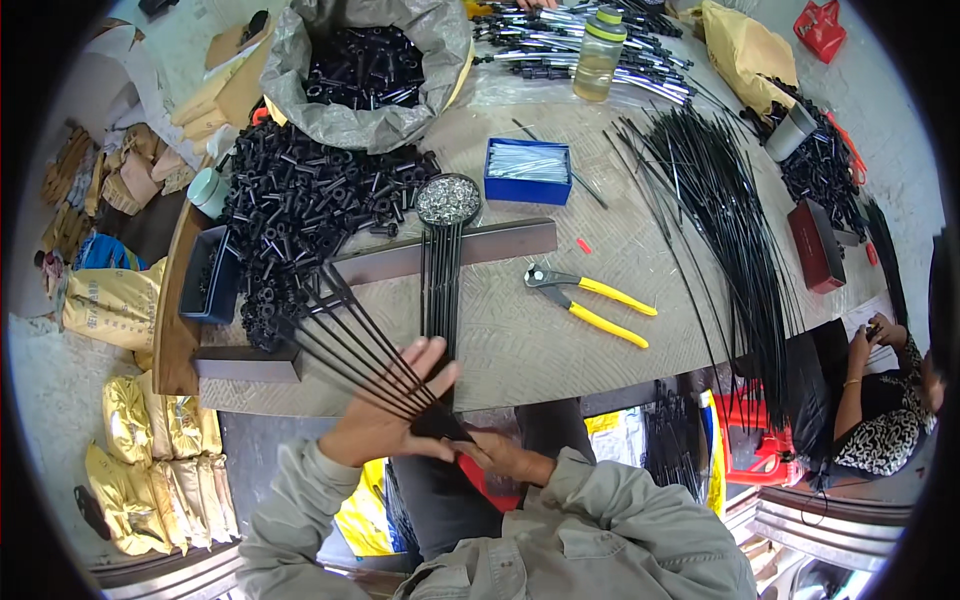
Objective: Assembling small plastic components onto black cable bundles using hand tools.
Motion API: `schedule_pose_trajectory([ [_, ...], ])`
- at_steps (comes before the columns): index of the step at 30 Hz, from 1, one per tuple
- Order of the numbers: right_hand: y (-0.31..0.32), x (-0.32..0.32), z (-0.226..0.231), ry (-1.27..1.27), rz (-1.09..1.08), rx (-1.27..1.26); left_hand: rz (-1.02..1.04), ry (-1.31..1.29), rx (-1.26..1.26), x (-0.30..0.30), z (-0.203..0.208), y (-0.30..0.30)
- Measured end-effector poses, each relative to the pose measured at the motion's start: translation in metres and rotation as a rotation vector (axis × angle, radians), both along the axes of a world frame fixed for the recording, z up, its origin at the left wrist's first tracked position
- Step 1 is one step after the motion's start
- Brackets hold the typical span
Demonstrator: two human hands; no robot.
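A fan of thin black cables (pixel 352 362) spreads up and left from my hands toward a heap of black plastic fittings (pixel 305 190). My right hand (pixel 505 456) is closed around the gathered near end of the fan. Across the palm of my left hand (pixel 385 420) lie the same cables; its fingers are stretched out and apart. Just beyond, a second bundle of black cables (pixel 440 285) lies straight on the table, its far end at a round dish of small shiny metal pieces (pixel 448 200). A dark metal bar (pixel 490 243) runs beneath that bundle.
Yellow-handled pincers (pixel 590 305) and a blue box of pale sticks (pixel 527 172) lie right of the dish. A long black cable bundle (pixel 715 210) hangs over the table's right edge. A bottle (pixel 600 55) stands at the back. Another person's hands (pixel 870 340) show at far right.
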State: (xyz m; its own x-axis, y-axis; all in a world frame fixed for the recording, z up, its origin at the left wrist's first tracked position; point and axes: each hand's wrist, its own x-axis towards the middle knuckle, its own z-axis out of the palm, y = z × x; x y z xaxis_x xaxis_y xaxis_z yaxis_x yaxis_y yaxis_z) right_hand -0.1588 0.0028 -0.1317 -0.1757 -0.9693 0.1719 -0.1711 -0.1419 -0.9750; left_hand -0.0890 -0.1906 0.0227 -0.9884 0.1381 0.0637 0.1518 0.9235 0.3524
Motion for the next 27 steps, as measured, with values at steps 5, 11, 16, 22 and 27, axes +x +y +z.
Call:
schedule_pose_trajectory([
  [5,-0.015,-0.05,0.002,0.399,0.048,0.276,0.028,0.082,-0.144,-0.022,0.01,0.015],
  [11,0.011,-0.095,-0.031,0.769,-0.332,0.138,0.051,0.187,-0.221,-0.03,-0.001,0.022],
  [16,0.072,-0.057,-0.08,0.939,-0.632,0.546,0.039,0.167,-0.188,-0.02,-0.008,0.024],
  [22,0.097,-0.041,-0.084,0.851,-0.836,0.482,0.042,0.153,-0.23,-0.021,-0.004,0.035],
  [27,0.095,-0.016,-0.073,0.945,-0.803,0.343,0.079,0.167,-0.244,-0.011,-0.014,0.023],
])
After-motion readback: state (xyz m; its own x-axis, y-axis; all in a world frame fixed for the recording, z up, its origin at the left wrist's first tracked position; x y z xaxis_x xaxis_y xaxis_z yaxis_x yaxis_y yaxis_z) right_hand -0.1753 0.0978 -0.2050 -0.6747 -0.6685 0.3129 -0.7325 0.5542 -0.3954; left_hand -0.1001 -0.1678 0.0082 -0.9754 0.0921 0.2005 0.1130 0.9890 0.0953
